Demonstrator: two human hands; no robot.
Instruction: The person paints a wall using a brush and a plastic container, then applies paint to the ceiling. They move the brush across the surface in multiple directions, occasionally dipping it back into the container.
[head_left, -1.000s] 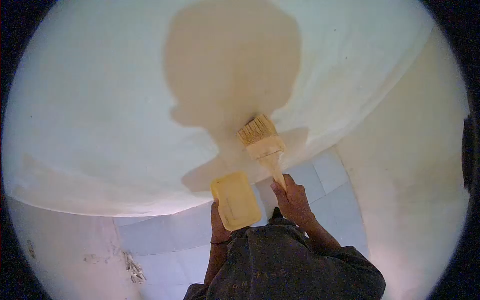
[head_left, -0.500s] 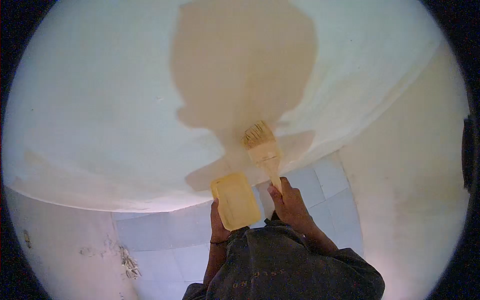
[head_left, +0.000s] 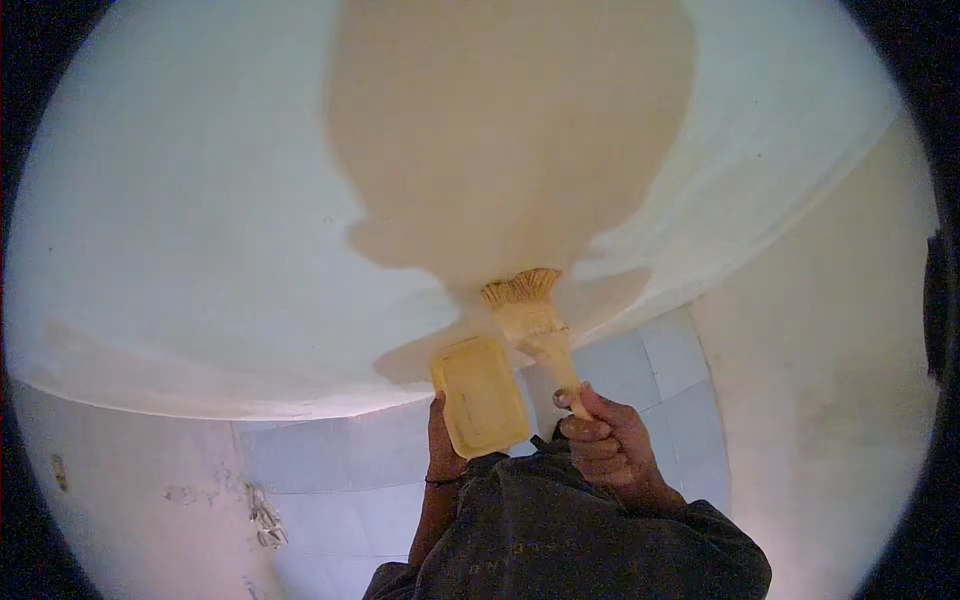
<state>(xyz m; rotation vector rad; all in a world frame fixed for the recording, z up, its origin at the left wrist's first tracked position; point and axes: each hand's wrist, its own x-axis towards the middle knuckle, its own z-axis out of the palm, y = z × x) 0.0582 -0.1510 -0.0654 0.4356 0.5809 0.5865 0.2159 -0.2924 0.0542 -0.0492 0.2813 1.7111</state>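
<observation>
Below the broad pale wall (head_left: 220,220), toward the lower middle of the head view, I record both hands occupied. The right hand (head_left: 615,450) is closed around the lower end of the handle of a wide paintbrush (head_left: 540,325), fingers curled, with the thumb side uppermost. The brush points upward and slightly left; its bristles are fanned out and appear to meet the wall, inside a large brown shadow (head_left: 510,130).

The left hand (head_left: 443,435) grasps a yellow rectangular container (head_left: 485,400) by its left side; I cannot tell how the fingers sit underneath. The container is tilted a little and stands just left of the brush handle, apart from it. I note a dark cord (head_left: 443,482) at the left wrist and a dark shirt (head_left: 620,545) beneath both hands.

Pale floor tiles (head_left: 350,460) show behind. At lower left lies a patch of whitish debris (head_left: 265,520), too blurred for me to identify.
</observation>
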